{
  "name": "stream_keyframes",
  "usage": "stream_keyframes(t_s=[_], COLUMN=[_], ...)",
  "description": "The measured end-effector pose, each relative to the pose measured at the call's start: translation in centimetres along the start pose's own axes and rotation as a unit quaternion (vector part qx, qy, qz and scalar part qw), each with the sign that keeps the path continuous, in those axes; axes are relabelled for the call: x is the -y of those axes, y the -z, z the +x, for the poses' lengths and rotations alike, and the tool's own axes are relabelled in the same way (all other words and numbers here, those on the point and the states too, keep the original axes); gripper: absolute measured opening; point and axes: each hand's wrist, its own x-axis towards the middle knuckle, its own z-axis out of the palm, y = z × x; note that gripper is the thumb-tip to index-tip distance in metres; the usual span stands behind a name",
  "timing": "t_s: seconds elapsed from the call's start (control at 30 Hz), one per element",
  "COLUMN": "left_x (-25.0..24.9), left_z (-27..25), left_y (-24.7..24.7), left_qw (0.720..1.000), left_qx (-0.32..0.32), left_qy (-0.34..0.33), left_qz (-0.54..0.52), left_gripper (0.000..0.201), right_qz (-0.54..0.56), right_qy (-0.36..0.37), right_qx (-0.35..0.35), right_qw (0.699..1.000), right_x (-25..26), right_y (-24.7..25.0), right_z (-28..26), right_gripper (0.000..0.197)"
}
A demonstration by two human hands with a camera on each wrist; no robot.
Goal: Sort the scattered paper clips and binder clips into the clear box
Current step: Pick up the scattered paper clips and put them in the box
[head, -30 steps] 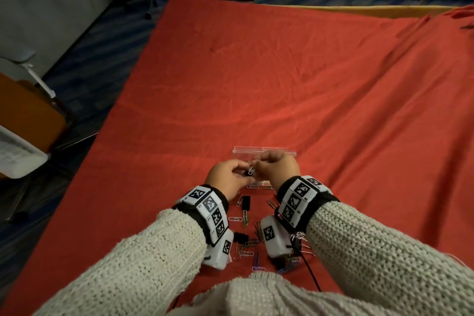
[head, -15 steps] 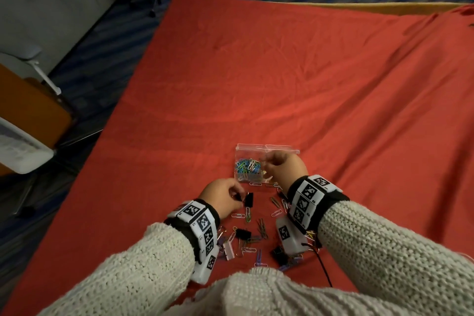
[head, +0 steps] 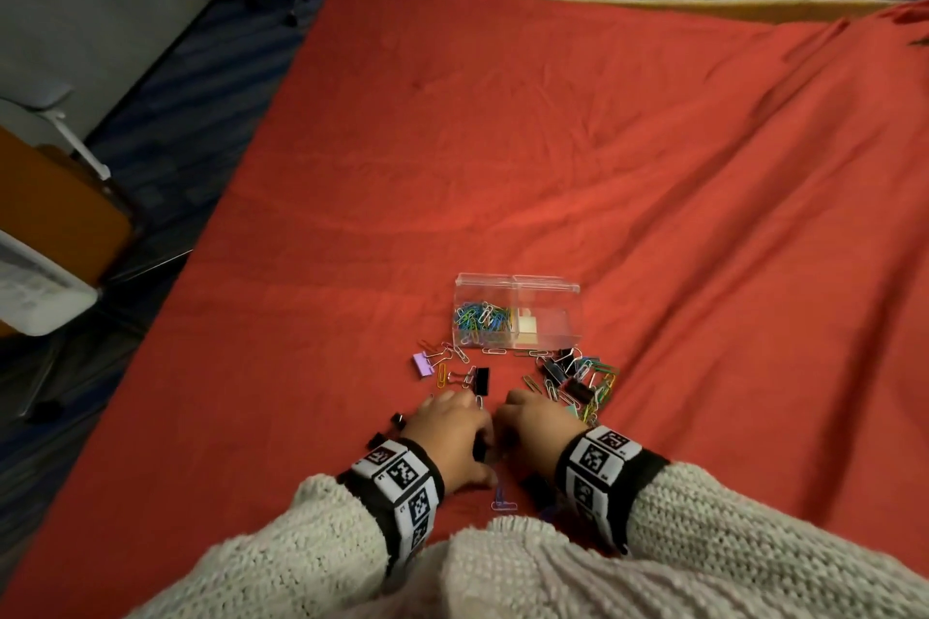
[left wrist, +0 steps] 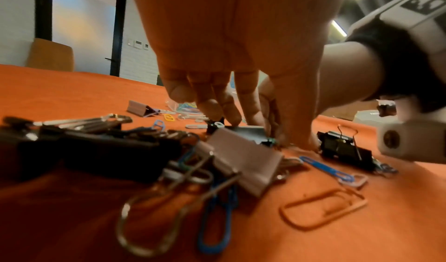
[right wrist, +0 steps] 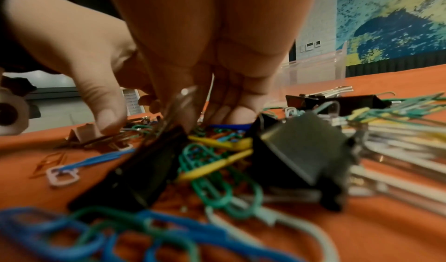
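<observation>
The clear box (head: pixel 518 289) stands on the red cloth, with coloured paper clips (head: pixel 480 319) in its left compartment. Paper clips and binder clips lie scattered between the box and me. Both hands are down among them, close together near my body. My left hand (head: pixel 447 427) (left wrist: pixel 263 130) has its fingertips and thumb on either side of a small black binder clip (left wrist: pixel 248 130). My right hand (head: pixel 533 422) (right wrist: pixel 205 113) pinches the silver wire handle of another black binder clip (right wrist: pixel 144 167), which stands tilted. The head view hides both pinches.
A lilac binder clip (head: pixel 423 363) and a black one (head: pixel 481 380) lie left of centre. A dense heap of clips (head: pixel 583 382) sits right of the box. The red cloth (head: pixel 553 141) stretches far beyond. Chairs (head: pixel 45 266) stand off the table's left edge.
Both hands have drawn back from the box toward my body. The left went first, the right followed. The box's two compartments now show uncovered.
</observation>
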Motion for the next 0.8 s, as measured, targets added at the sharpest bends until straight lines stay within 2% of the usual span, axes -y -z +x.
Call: stream_keyframes(t_s=[0.13, 0.23, 0.3, 0.4, 0.5, 0.6, 0.73, 0.8], left_x=[-0.5, -0.4, 0.0, 0.6, 0.9, 0.9, 0.9, 1.0], left_z=[0.3, 0.4, 0.4, 0.6, 1.3, 2.1, 3.4, 4.2], left_y=[-0.4, -0.2, 0.3, 1.8, 3.8, 5.6, 7.4, 8.0], left_qw=[0.999, 0.999, 0.998, 0.988, 0.971, 0.941, 0.911, 0.897], left_qx=[-0.022, -0.037, -0.064, -0.116, -0.138, -0.159, -0.221, -0.267], left_qy=[-0.004, -0.007, -0.003, 0.006, 0.019, 0.038, 0.062, 0.079], left_qz=[0.024, 0.018, -0.019, -0.098, -0.196, -0.297, -0.344, -0.343], left_gripper=[0.022, 0.016, 0.014, 0.014, 0.008, 0.008, 0.006, 0.006], right_qz=[-0.018, 0.032, 0.080, 0.142, 0.171, 0.258, 0.344, 0.366], right_qy=[-0.011, -0.022, -0.039, -0.057, -0.079, -0.101, -0.111, -0.115], right_qx=[0.009, -0.004, -0.035, -0.119, -0.190, -0.240, -0.249, -0.237], right_qw=[1.000, 0.999, 0.995, 0.981, 0.963, 0.930, 0.898, 0.892], right_x=[-0.1, -0.4, -0.7, -0.8, -0.8, -1.2, -1.5, -1.4], right_y=[0.2, 0.3, 0.8, 2.4, 4.7, 6.7, 8.1, 8.6], right_z=[0.0, -0.1, -0.2, 0.0, 1.1, 2.6, 4.8, 5.4], right_gripper=[0.026, 0.021, 0.021, 0.014, 0.015, 0.016, 0.014, 0.014])
